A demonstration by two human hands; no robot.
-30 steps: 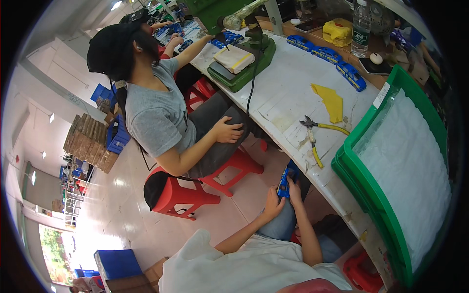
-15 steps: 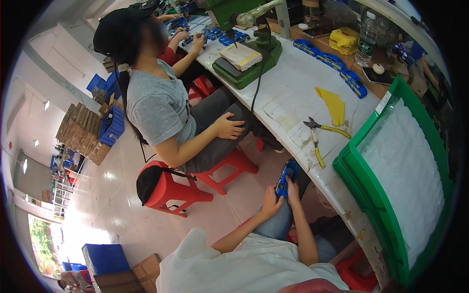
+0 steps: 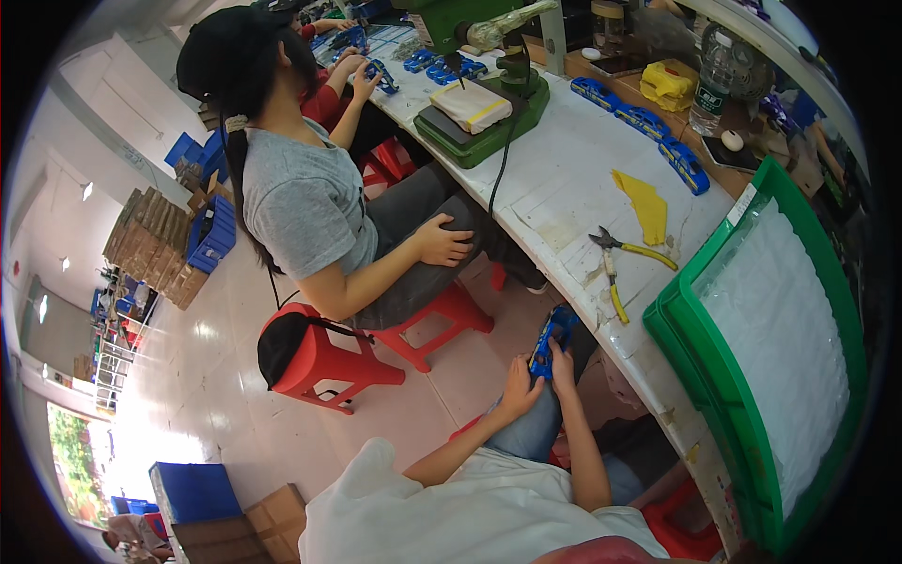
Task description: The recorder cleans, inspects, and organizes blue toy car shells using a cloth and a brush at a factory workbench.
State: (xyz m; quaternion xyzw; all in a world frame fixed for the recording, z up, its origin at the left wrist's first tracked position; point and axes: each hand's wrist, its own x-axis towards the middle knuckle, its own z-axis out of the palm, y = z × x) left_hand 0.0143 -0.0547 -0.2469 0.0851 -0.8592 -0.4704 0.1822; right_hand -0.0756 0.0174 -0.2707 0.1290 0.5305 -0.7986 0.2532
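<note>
Over my lap I hold a blue plastic toy car body [image 3: 556,327] with cut-out openings and yellow marks along its side. My left hand [image 3: 518,386] grips its near left side, fingers closed round it. The fingers of my right hand [image 3: 562,368] are wrapped about its near right side. Both hands are below the table edge. On the white table [image 3: 564,211], a pair of cutting pliers [image 3: 613,244] with yellow handles lies spread apart, close to a yellow cloth piece [image 3: 645,209]. More blue car bodies [image 3: 642,122] stand in a row farther back.
A green crate [image 3: 678,296] lined with a clear plastic bag stands on the table at right. Beyond are a green press [image 3: 470,141], its black cable [image 3: 501,169] and a water bottle [image 3: 709,86]. To the left, a co-worker [image 3: 310,207] sits beside a red stool [image 3: 329,362].
The view has shifted slightly. My hands keep their hold on the toy car body. The co-worker's head has turned toward the table, with a blue part raised in one hand.
</note>
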